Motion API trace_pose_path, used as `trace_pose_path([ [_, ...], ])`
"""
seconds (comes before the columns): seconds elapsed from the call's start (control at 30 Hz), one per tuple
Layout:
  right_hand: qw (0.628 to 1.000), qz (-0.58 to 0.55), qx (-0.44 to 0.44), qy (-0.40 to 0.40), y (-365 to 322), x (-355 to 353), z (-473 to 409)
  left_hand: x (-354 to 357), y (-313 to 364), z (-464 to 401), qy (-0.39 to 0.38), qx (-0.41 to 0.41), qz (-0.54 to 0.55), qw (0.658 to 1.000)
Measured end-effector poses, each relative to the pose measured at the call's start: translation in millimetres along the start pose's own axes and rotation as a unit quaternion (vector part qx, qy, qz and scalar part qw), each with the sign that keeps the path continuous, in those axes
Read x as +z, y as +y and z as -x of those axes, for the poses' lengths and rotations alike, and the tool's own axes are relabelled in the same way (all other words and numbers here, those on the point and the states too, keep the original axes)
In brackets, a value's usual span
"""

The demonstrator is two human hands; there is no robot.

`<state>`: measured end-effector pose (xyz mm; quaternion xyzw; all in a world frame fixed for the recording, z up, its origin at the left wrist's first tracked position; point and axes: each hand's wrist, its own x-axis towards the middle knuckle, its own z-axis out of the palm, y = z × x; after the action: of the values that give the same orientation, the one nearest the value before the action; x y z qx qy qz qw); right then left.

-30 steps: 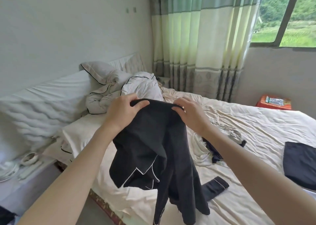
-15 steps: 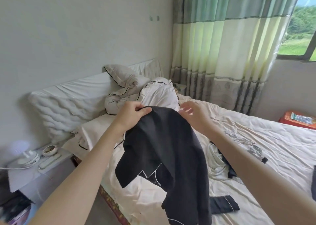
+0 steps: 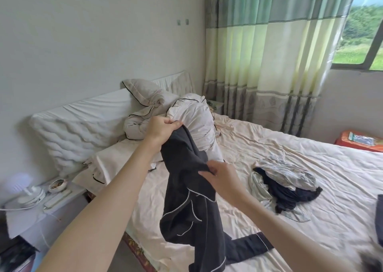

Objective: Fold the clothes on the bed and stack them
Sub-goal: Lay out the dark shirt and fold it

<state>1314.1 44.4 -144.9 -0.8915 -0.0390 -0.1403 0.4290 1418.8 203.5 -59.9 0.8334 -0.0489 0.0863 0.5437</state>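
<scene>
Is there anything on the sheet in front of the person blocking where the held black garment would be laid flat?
Partly. Its own trailing end lies there, and a rumpled clothes pile sits to the right; the sheet between looks bare.

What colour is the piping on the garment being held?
White piping on a black garment, clearest in the head view.

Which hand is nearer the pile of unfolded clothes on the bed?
Right. The right hand pinches the dark garment just beside the pile of unfolded clothes; the left hand grips the garment's top, higher and farther away.
</scene>
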Motion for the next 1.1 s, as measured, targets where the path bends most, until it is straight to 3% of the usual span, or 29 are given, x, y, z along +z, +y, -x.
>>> trace_pose_path([
  [0.07,0.997,-0.058,0.042,-0.007,-2,-6,-9,3,-11,6,-0.025,-0.019,0.024,0.999],
  [0.23,0.992,-0.069,0.107,-0.008,-4,-7,-30,18,-45,51,-0.137,-0.056,0.085,0.985],
  [0.33,0.980,-0.110,0.166,-0.008,0,-6,-34,28,-74,79,-0.163,-0.058,0.077,0.982],
  [0.47,0.965,-0.173,0.198,0.003,-5,-8,-38,34,-103,96,-0.286,-0.079,-0.009,0.955],
  [0.53,0.956,-0.210,0.203,0.011,-10,-11,-42,38,-109,99,-0.274,-0.051,-0.081,0.957],
  [0.6,0.947,-0.251,0.202,0.008,-12,-13,-46,43,-113,100,-0.207,-0.031,-0.120,0.970],
  [0.7,0.937,-0.286,0.199,0.004,-13,-16,-46,48,-121,108,-0.135,-0.045,-0.096,0.985],
  [0.87,0.920,-0.326,0.219,0.000,-1,-21,-44,53,-136,110,-0.132,-0.013,-0.189,0.973],
  [0.93,0.935,-0.283,0.215,0.010,11,-25,-42,46,-128,103,-0.103,-0.034,-0.112,0.988],
  [1.0,0.966,-0.138,0.215,0.027,33,-31,-38,34,-113,91,-0.062,-0.031,-0.047,0.997],
  [1.1,0.973,0.064,0.221,-0.003,60,-31,-18,20,-80,78,-0.078,0.032,-0.051,0.995],
])
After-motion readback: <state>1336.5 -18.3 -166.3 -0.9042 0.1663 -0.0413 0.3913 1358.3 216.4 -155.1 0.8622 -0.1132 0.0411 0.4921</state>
